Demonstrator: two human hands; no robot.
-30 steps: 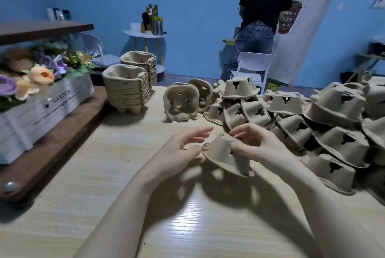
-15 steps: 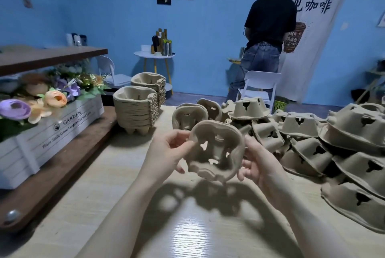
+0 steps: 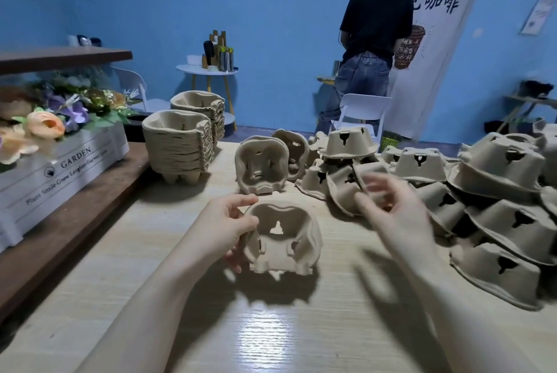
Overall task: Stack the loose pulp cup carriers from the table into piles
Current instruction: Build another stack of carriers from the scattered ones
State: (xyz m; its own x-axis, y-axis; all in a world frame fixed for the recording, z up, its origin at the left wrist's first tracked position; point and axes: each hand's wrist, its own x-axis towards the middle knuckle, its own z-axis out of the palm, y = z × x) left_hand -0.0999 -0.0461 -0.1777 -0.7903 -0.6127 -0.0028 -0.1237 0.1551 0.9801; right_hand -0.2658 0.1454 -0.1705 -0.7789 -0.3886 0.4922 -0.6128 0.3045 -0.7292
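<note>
My left hand (image 3: 224, 228) grips a brown pulp cup carrier (image 3: 283, 240) by its left rim, holding it above the table with its hollow side facing me. My right hand (image 3: 391, 209) is blurred, fingers spread and holding nothing, just in front of the heap of loose carriers (image 3: 497, 206) on the right. Two neat piles of nested carriers (image 3: 177, 146) stand at the back left. A carrier standing on edge (image 3: 260, 166) leans just behind the held one.
A white crate of artificial flowers (image 3: 60, 161) sits on a dark wooden shelf (image 3: 75, 222) along the table's left edge. A person in a black shirt (image 3: 376, 41) stands at the back beside a white chair (image 3: 361, 113). The light wooden table (image 3: 271, 327) stretches toward me.
My right hand has let go of the carrier and moved right toward the loose heap. My left hand alone holds the carrier, now lower. The view has tilted upward.
</note>
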